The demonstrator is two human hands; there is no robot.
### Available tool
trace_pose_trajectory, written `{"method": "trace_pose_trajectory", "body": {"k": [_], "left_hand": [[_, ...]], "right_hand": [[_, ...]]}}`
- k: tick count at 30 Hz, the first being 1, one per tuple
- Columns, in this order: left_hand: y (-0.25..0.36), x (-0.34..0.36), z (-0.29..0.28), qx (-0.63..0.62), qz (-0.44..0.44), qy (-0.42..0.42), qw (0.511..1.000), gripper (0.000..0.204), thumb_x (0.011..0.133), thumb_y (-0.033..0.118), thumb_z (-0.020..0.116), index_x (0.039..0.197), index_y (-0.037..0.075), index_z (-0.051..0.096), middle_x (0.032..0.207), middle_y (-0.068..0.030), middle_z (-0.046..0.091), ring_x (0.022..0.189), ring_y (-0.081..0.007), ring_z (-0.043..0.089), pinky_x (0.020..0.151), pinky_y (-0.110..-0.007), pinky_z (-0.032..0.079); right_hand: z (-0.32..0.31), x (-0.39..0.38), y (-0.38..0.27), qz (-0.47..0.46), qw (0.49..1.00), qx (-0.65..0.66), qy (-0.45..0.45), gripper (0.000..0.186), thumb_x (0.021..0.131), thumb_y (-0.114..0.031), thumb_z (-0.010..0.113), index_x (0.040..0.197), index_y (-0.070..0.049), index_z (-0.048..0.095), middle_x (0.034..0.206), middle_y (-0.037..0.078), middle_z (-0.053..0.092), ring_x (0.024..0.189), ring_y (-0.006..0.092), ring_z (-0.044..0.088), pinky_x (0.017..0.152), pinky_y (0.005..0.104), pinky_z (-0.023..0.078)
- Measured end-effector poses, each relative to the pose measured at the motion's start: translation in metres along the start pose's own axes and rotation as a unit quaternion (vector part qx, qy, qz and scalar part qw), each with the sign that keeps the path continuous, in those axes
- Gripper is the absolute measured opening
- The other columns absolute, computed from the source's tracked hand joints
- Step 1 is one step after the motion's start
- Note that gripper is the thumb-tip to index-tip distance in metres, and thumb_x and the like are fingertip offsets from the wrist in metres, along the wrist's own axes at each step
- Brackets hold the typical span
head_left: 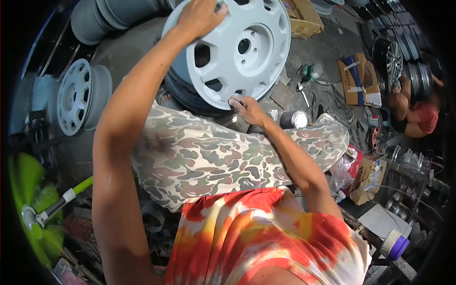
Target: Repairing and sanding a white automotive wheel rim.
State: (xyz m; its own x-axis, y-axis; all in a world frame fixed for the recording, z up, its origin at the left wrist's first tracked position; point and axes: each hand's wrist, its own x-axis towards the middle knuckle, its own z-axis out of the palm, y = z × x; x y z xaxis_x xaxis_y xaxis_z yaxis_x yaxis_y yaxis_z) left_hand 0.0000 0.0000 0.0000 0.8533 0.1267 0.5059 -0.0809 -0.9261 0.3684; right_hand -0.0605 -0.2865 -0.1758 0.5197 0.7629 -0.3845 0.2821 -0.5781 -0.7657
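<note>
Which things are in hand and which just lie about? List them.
In hand: white wheel rim, left hand on its top edge, right hand at its lower edge.
Lying about: second rim, tin can, cardboard boxes, green fan.

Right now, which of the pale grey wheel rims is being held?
The big grey rim at top centre, gripped by both hands; the other grey rim stands untouched at left.

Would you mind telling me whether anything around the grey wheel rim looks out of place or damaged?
No damage shows on the wheel rim, held by the left hand and right hand. Flattened cardboard and a tin can lie scattered on the floor.
</note>
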Motion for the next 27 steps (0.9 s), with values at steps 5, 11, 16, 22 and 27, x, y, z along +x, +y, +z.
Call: {"method": "trace_pose_trajectory", "body": {"k": [5,11,16,22,27], "left_hand": [[-0.041,0.008,0.003,0.0,0.019,0.022,1.0,0.047,0.096,0.029,0.058,0.13,-0.003,0.055,0.126,-0.0285,0.061,0.12,-0.0439,0.058,0.101,-0.049,0.046],[-0.112,0.006,0.032,-0.048,-0.066,0.036,0.996,0.058,0.1,0.05,0.057,0.133,0.002,0.062,0.131,-0.0313,0.063,0.125,-0.0502,0.058,0.105,-0.051,0.046],[-0.128,0.019,0.028,-0.019,-0.084,-0.013,0.996,0.034,0.102,0.027,0.05,0.105,-0.001,0.069,0.097,-0.0291,0.069,0.095,-0.047,0.067,0.079,-0.052,0.052],[-0.132,0.011,0.013,-0.072,-0.128,-0.036,0.989,0.036,0.106,0.031,0.048,0.111,0.002,0.068,0.102,-0.0272,0.069,0.1,-0.0465,0.066,0.08,-0.05,0.051],[-0.145,0.015,0.018,-0.014,-0.07,-0.058,0.996,0.038,0.107,0.033,0.047,0.112,0.002,0.068,0.101,-0.0275,0.07,0.1,-0.0454,0.067,0.08,-0.049,0.051]], "right_hand": [[0.0,0.009,-0.022,0.026,0.982,-0.155,0.108,0.029,0.099,-0.028,0.058,0.119,-0.016,0.074,0.103,0.023,0.072,0.094,0.0437,0.068,0.082,0.0509,0.054],[0.012,-0.033,-0.032,-0.091,0.982,-0.055,0.154,0.033,0.095,-0.016,0.06,0.126,-0.016,0.071,0.099,0.022,0.073,0.089,0.0438,0.069,0.079,0.0513,0.056],[0.051,-0.014,-0.058,-0.008,0.959,-0.18,0.219,0.054,0.088,-0.008,0.063,0.142,-0.004,0.055,0.072,0.024,0.068,0.065,0.0441,0.068,0.063,0.0535,0.055],[0.038,-0.036,-0.038,-0.029,0.945,-0.254,0.204,0.074,0.083,-0.002,0.062,0.154,-0.011,0.043,0.095,0.019,0.075,0.072,0.0433,0.071,0.063,0.0522,0.057],[0.05,-0.014,-0.09,-0.058,0.957,-0.162,0.233,0.045,0.093,-0.01,0.06,0.138,-0.005,0.057,0.076,0.026,0.069,0.067,0.0437,0.069,0.064,0.0536,0.054]]}}
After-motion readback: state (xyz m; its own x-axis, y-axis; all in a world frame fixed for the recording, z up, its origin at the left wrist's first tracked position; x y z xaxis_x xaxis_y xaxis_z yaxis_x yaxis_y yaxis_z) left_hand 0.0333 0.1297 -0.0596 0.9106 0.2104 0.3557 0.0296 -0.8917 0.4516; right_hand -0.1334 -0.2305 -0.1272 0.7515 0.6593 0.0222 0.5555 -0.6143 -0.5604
